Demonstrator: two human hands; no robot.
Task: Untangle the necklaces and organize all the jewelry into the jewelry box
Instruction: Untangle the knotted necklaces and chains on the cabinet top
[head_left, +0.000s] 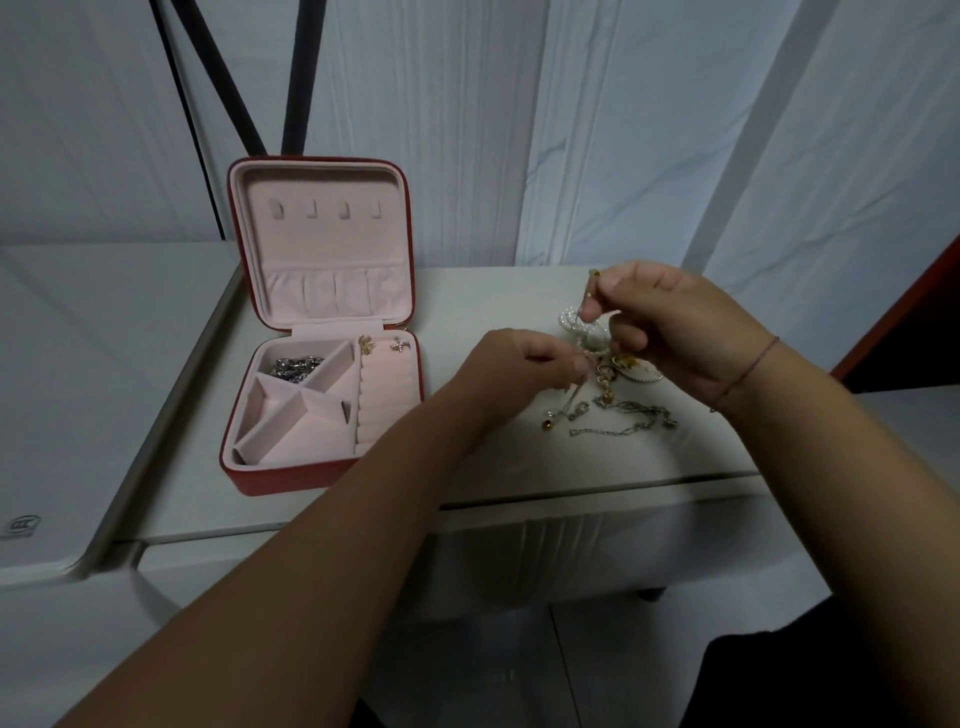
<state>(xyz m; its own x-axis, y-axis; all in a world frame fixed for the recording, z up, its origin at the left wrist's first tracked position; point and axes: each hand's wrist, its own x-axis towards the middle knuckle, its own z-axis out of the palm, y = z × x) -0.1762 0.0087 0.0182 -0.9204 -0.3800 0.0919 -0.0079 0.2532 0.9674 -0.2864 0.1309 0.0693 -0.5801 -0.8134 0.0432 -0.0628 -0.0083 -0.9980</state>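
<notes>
Forearms: both bare, reaching from the near edge toward the far right of the white tabletop (519, 467).
Left hand (524, 358): fingers curled, fingertips pinching the left side of the tangle low down, just above the tabletop.
Right hand (670, 332): fingers curled, thumb and forefinger pinching a thin metal chain strand (590, 291) and holding it up, nearly upright, above the heap.
Tangle of gold and silver necklaces (608, 400): lies on the tabletop between and just near of the two hands, with a white pearl-beaded piece (571, 318) at its far side and a silver link chain (623, 428) trailing along its near edge.
Red square zip jewelry box with pink lining (280, 480): open, lid upright, well to the left of the tangle; a silver chain (296, 366) fills its far-left compartment and two small gold earrings (382, 344) sit at its far right.
Deciding relation: the pinched strand runs from the right hand down into the knot beside the left hand, so the pull seems to go up and far while the left hand anchors the rest.
Nearer hand for the box: the left, which lies between tangle and box.
Progress: untangling looks under way; most pieces remain outside the box.
</notes>
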